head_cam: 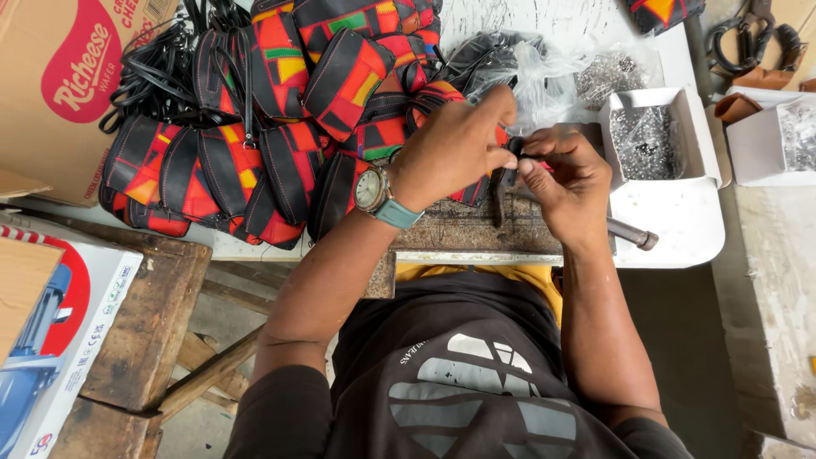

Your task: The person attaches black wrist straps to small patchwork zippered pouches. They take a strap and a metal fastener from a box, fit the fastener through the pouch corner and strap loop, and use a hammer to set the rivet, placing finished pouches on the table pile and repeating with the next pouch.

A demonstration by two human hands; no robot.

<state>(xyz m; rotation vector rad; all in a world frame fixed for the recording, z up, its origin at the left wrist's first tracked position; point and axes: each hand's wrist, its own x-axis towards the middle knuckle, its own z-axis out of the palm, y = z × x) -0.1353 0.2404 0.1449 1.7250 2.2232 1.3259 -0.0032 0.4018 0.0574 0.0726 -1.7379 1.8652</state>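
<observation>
My left hand (455,144) and right hand (565,174) fingers pinch shut on a soft, light pouch strap (516,151), gripping its thin end.

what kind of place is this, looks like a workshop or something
Most likely a small bag-making workshop. A pile of finished black, red and orange pouches covers the bench, an open box of small metal fittings sits by the right hand, and the left hand helps work a strap piece.
</observation>
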